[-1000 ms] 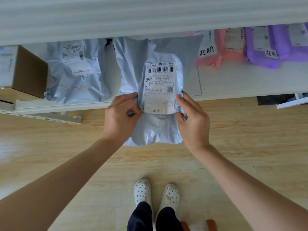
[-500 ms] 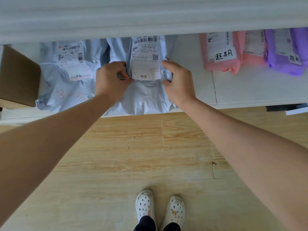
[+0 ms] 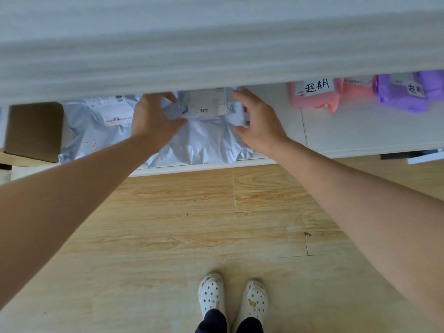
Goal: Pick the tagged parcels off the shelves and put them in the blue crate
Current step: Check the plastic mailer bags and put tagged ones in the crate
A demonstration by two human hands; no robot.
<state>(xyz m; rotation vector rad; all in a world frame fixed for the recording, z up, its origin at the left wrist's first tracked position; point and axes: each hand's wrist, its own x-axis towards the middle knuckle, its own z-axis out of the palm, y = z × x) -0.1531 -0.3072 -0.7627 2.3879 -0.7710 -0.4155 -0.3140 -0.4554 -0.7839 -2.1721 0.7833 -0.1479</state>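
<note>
A grey poly-mailer parcel point(image 3: 206, 138) with a white shipping label lies on the white lower shelf point(image 3: 360, 133), its top hidden under the shelf board above. My left hand point(image 3: 153, 118) holds its crumpled left edge between thumb and fingers. My right hand point(image 3: 259, 123) is at its right edge with the fingers spread and loosened, only touching the bag. A second grey parcel point(image 3: 96, 126) with red writing lies to the left. At right sit pink parcels point(image 3: 317, 94) and a purple parcel point(image 3: 403, 94) carrying handwritten white tags. No blue crate is in view.
A brown cardboard box point(image 3: 33, 131) stands at the shelf's left end. The upper shelf board point(image 3: 216, 44) overhangs and hides the back of the lower shelf. Wood-look floor point(image 3: 216, 224) lies below, with my white clogs point(image 3: 233, 301) at the bottom.
The grey parcel, held out over the floor a second ago, has gone back onto the lower shelf and deeper under the upper board. My right hand's fingers have loosened.
</note>
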